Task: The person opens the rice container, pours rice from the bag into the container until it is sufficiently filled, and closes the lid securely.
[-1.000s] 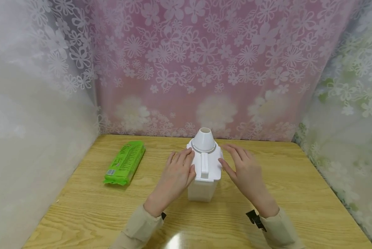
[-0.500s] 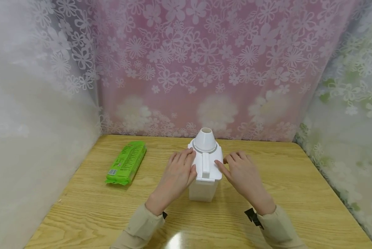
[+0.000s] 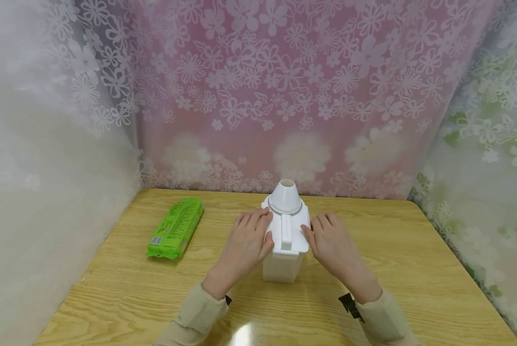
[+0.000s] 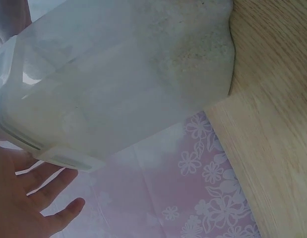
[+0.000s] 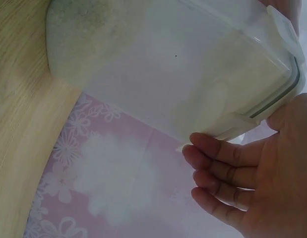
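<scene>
An upright, translucent storage container (image 4: 128, 94) with a white lid (image 3: 299, 238) stands between both hands in the head view. Its lid carries a white cone-shaped cap (image 3: 285, 199) and a raised handle bar (image 3: 286, 231). My left hand (image 3: 244, 245) rests along the lid's left edge, its fingers spread loosely beside a side latch (image 4: 71, 157). On the right edge, my right hand (image 3: 338, 245) has its thumb at the lid, and its bent fingers (image 5: 203, 144) grip the right-hand latch (image 5: 230, 126). Pale grains (image 5: 84, 25) lie inside the container's bottom.
A bright green plastic packet (image 3: 176, 228) lies on the wooden table (image 3: 119, 288), left of the container. Behind the table hangs a pink floral curtain (image 3: 258, 96), with pale floral sheeting (image 3: 492, 158) on the right side.
My right hand has come in against the lid's right edge, and its fingers have bent around the latch there. The left hand and the container have stayed in place.
</scene>
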The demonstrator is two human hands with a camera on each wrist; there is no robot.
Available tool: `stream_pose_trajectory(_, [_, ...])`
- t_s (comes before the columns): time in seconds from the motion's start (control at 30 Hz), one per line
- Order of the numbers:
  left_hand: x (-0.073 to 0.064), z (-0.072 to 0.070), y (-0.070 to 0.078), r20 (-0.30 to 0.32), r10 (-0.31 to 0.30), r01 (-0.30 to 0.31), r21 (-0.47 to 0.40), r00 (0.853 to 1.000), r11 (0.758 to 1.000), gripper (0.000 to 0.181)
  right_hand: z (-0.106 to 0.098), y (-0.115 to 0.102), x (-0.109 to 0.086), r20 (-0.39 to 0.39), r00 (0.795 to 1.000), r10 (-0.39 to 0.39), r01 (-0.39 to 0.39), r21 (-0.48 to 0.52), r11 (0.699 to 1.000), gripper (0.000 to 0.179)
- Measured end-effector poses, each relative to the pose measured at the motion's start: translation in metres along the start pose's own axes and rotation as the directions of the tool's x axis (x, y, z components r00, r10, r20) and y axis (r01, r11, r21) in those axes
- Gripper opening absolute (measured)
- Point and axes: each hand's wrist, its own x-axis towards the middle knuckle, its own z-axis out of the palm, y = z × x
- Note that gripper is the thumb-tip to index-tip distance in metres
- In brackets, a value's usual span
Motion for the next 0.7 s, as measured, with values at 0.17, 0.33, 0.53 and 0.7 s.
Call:
stream_pose_trajectory(0.17, [-0.0007, 0.0003, 0.0004, -0.002, 0.001, -0.001, 0.005, 1.0, 1.0, 0.04, 0.0001, -0.0011, -0.0005, 0.004, 1.0, 0.008, -0.008, -0.004, 1.0, 0.059])
stream_pose_trajectory(0.33, [-0.0005, 0.0006, 0.0011, -0.007, 0.003, -0.003, 0.025, 1.0, 1.0, 0.039, 0.0002, -0.002, 0.0001, 0.022, 0.999, 0.032, -0.032, 0.013, 0.999, 0.062])
stream_pose_trajectory(0.53, [-0.0007, 0.0023, 0.0002, -0.022, 0.008, -0.007, 0.041, 1.0, 0.999, 0.039, -0.0007, -0.0031, 0.0007, 0.065, 0.996, 0.056, -0.058, 0.032, 0.998, 0.065])
stream_pose_trajectory(0.7, [0.0004, 0.0031, -0.0004, -0.01, -0.001, 0.001, 0.035, 1.0, 0.999, 0.04, -0.004, -0.0038, 0.0014, 0.117, 0.989, 0.09, -0.096, 0.043, 0.994, 0.046])
